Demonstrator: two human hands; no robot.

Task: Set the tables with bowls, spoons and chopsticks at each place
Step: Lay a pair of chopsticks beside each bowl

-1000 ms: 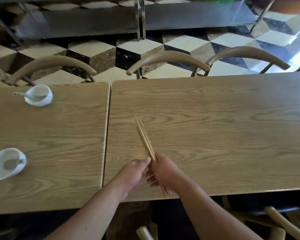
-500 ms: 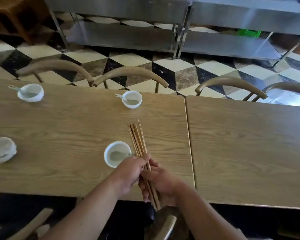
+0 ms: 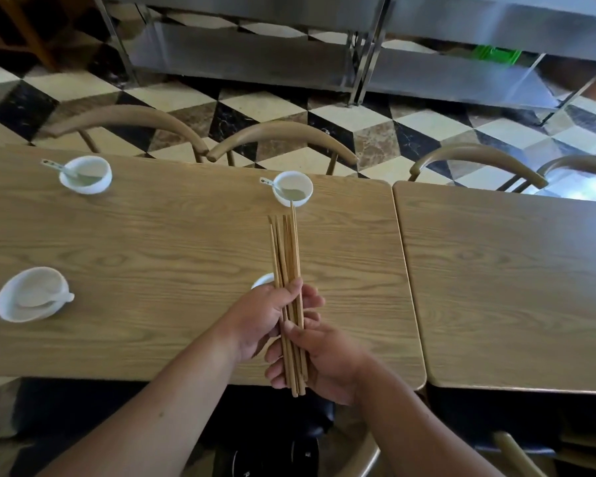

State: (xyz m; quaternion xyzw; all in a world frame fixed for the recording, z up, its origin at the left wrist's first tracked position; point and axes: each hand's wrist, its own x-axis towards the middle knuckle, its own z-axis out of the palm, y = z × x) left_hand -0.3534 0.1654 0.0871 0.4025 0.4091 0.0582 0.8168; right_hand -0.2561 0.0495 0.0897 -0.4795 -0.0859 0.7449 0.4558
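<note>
**Q:** Head view: what do the hands hold?

**A:** Both grip one bundle of chopsticks (image 3: 284, 249). My left hand (image 3: 262, 315) wraps the middle, thumb across the top. My right hand (image 3: 324, 359) curls round the butt ends below it. Neither hand is spread.

**Q:** Where is the bundle?

**A:** In the air over the table (image 3: 152, 235), tips pointing away from me toward the far bowl (image 3: 293, 188), which holds a spoon (image 3: 272, 184). The near bowl (image 3: 264, 280) sits just beyond my left hand, mostly hidden (whether it has a spoon I cannot tell). The far-left bowl (image 3: 86, 174) and near-left bowl (image 3: 31, 293) each show a spoon. No chopsticks lie at any place that I can see.

**Q:** How is the step done well?

**A:** As I judge it, the step is drawing one pair out. Keep the right hand clamped so the rest neither fan nor drop, and let the left thumb and finger slide just two sticks forward. Level their tips, then lay them flat and parallel, just beside the near bowl, without nudging it.
</note>
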